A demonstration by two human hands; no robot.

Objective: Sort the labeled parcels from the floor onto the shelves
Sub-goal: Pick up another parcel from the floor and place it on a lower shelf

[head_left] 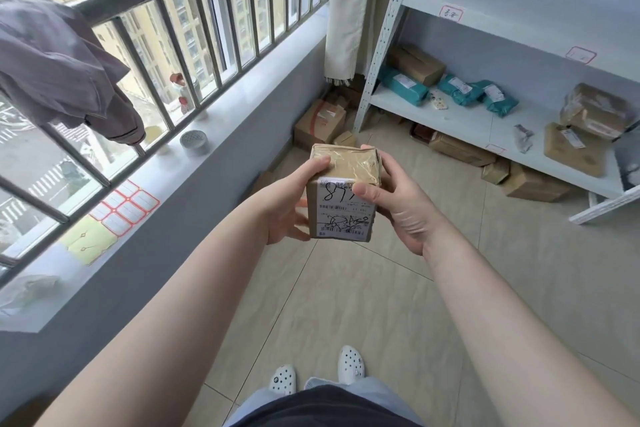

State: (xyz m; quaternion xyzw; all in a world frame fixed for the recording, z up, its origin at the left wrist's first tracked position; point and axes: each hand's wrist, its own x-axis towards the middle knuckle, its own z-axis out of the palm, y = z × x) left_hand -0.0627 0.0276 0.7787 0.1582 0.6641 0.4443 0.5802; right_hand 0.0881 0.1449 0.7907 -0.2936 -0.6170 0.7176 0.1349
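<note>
A small brown taped parcel with a white label marked in black handwriting sits in both hands at chest height over the tiled floor. My left hand grips its left side, thumb on the top. My right hand holds the right side, thumb over the label's number. The white metal shelves stand to the right; the lower shelf carries teal bags and brown parcels. More boxes lie under the bottom shelf and others in the corner.
A windowsill with barred windows runs along the left, holding sheets of red-bordered stickers and a tape roll. A grey garment hangs on the bars. A rolled curtain hangs in the corner. My white shoes stand on the tiles.
</note>
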